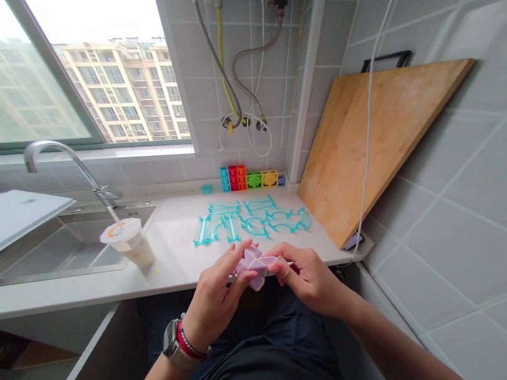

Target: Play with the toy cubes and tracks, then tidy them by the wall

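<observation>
Both of my hands hold one small pale purple plastic piece just in front of the counter's near edge. My left hand pinches its left side with fingers closed; a watch and red bracelets are on that wrist. My right hand grips its right side, fingers curled. On the white counter behind the hands lie several translucent teal curved track pieces. A row of coloured blocks, blue, red, green and yellow, stands against the tiled back wall.
A lidded plastic cup stands at the sink's corner. The steel sink with a curved tap lies to the left. A wooden cutting board leans on the right wall, with a white cable hanging across it.
</observation>
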